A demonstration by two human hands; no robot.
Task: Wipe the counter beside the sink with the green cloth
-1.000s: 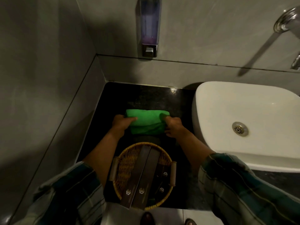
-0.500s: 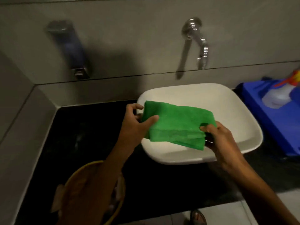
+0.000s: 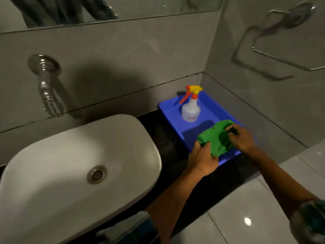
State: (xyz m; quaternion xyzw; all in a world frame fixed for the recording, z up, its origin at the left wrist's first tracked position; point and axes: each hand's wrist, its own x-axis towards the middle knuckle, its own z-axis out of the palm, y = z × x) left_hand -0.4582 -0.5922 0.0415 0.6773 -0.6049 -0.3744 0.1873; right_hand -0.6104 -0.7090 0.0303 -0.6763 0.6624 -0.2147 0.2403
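Observation:
The green cloth (image 3: 216, 138), folded into a bundle, is over the near end of a blue tray (image 3: 170, 110) to the right of the white sink (image 3: 52, 155). My left hand (image 3: 202, 159) grips its near left edge. Its far right edge is held by my right hand (image 3: 241, 138). Whether the cloth touches the tray floor I cannot tell. The black counter (image 3: 165, 138) shows as a dark strip between the sink and the tray.
A white spray bottle (image 3: 190, 110) with a yellow and red trigger stands at the tray's far end. A chrome tap (image 3: 46, 88) juts from the grey wall above the sink. A towel holder (image 3: 281, 55) hangs on the right wall. Pale floor tiles (image 3: 246, 208) lie below.
Both hands carried the green cloth from the counter left of the sink, across the basin, to the blue tray on the right. The view swung right with them; the wicker basket has left view.

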